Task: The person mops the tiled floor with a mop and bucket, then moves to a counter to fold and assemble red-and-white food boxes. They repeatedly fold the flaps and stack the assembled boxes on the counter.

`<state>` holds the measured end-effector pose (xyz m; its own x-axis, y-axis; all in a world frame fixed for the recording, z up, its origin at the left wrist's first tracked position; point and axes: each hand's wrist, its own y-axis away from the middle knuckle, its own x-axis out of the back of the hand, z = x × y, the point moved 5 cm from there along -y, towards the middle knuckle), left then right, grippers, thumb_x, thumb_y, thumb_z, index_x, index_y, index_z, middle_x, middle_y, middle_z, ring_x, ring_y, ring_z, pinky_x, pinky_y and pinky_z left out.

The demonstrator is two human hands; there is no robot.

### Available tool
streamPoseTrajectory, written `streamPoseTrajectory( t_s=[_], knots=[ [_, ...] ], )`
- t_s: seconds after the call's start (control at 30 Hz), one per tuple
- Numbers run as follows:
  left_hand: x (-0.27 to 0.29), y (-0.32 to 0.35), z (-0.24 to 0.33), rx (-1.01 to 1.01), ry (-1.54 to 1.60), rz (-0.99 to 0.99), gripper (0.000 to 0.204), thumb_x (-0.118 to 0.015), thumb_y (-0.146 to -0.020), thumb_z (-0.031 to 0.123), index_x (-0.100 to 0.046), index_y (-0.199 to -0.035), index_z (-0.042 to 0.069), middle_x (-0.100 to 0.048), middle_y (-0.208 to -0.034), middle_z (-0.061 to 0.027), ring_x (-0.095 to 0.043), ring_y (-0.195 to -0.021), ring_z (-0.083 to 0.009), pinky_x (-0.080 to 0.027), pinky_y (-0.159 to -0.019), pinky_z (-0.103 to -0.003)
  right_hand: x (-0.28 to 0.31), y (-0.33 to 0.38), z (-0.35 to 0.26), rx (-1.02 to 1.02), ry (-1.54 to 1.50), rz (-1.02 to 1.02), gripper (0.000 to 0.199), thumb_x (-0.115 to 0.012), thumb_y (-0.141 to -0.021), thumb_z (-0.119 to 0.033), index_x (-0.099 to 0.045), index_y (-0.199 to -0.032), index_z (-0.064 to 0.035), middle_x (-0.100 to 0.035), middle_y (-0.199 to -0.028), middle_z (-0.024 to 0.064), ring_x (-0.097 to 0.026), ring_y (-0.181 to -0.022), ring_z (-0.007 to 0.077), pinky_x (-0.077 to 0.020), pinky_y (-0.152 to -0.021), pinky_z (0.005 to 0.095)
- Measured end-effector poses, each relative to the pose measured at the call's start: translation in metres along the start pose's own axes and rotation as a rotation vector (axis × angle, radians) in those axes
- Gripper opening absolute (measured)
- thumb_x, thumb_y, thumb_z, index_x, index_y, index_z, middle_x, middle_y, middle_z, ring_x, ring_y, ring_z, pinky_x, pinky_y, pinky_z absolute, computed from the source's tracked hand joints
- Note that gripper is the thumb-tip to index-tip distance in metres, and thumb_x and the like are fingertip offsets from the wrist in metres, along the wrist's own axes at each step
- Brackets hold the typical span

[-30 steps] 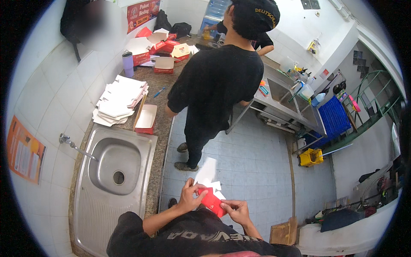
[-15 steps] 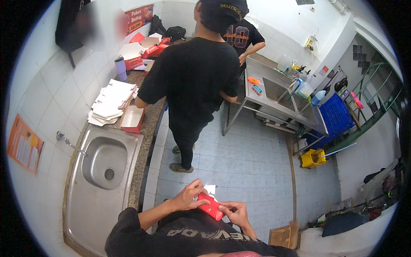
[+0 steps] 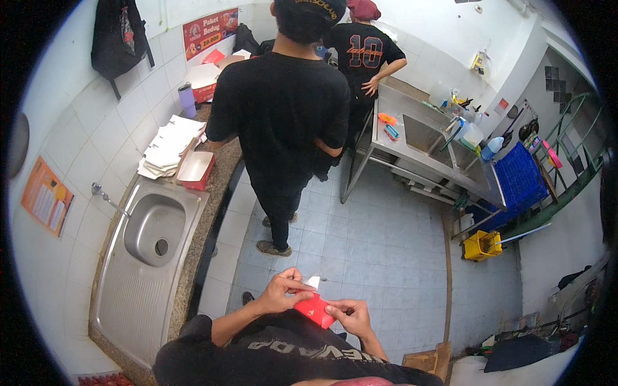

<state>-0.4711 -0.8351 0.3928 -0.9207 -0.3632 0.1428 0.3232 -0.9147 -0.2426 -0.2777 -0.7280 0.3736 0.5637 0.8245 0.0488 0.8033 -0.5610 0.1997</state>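
In front of my body I hold a small red cardboard box (image 3: 313,311) with a white inner flap standing up at its far edge. My left hand (image 3: 282,294) is closed on its left side, thumb along the top near the flap. My right hand (image 3: 351,316) pinches the right edge between thumb and fingers. The box's underside and some fingertips are hidden.
A steel sink (image 3: 153,225) lies to my left. Beyond it are stacked white cardboard sheets (image 3: 172,145), an open red box (image 3: 195,170) and a purple tumbler (image 3: 187,101). Two people in black stand ahead; a wash table (image 3: 386,149) and yellow bucket (image 3: 481,246) are right.
The view has shifted a little, showing more of the second person. Less of the white flap shows above the red box. Both hands keep hold of it.
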Motion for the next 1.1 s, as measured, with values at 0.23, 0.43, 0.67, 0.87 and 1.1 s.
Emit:
streamPoseTrajectory(
  t_s=[0.23,0.43,0.67,0.87,1.1],
  knots=[
    [-0.017,-0.006,0.009,-0.007,-0.094,0.005,0.017,-0.08,-0.082,0.018,-0.08,-0.098,0.012,-0.042,-0.079,0.0018,-0.043,-0.074,-0.0105,-0.037,-0.063,-0.026,0.012,-0.005,-0.013,0.047,0.107,0.021,0.02,-0.076,-0.087,-0.009,-0.075,-0.103,0.0032,-0.075,-0.086,0.0094,-0.065,-0.072,0.0085,-0.0535,-0.064,0.0219],
    [-0.019,0.001,-0.001,0.087,-0.203,0.017,0.046,-0.082,-0.08,0.03,-0.07,-0.121,0.013,-0.049,-0.112,-0.0105,-0.049,-0.111,-0.024,-0.043,-0.095,-0.036,0.008,-0.012,-0.02,0.165,0.225,0.079,0.022,-0.077,-0.087,-0.01,-0.074,-0.105,0.0026,-0.075,-0.084,0.0098,-0.066,-0.07,0.0088,-0.0538,-0.06,0.0232],
    [-0.021,0.009,0.01,0.132,-0.478,-0.058,0.108,-0.088,-0.061,0.053,-0.039,-0.143,0.003,-0.037,-0.139,-0.0272,-0.041,-0.131,-0.0438,-0.037,-0.109,-0.049,-0.022,-0.029,-0.04,0.215,0.436,0.086,0.03,-0.077,-0.085,-0.019,-0.074,-0.109,-0.0017,-0.074,-0.077,0.014,-0.066,-0.063,0.0089,-0.0534,-0.06,0.0261],
    [-0.03,0.042,-0.055,0.419,-0.545,0.018,0.1,-0.084,-0.065,0.054,-0.041,-0.139,0.001,-0.046,-0.125,-0.0296,-0.048,-0.12,-0.0456,-0.042,-0.103,-0.049,-0.049,-0.05,-0.024,0.177,0.617,-0.181,0.038,-0.068,-0.091,-0.032,-0.071,-0.115,-0.0037,-0.073,-0.089,0.0205,-0.073,-0.078,0.0237,-0.0544,-0.074,0.0337],
    [0.018,0.073,-0.095,0.717,-0.5,0.22,0.108,-0.08,-0.066,0.068,-0.043,-0.136,-0.005,-0.049,-0.127,-0.0299,-0.05,-0.121,-0.0403,-0.042,-0.102,-0.047,-0.001,-0.126,0.04,0.065,-0.125,0.109,0.069,-0.054,-0.099,-0.048,-0.035,-0.15,-0.0055,-0.045,-0.148,0.0169,-0.05,-0.131,0.0279,-0.0446,-0.102,0.045]
  ],
)
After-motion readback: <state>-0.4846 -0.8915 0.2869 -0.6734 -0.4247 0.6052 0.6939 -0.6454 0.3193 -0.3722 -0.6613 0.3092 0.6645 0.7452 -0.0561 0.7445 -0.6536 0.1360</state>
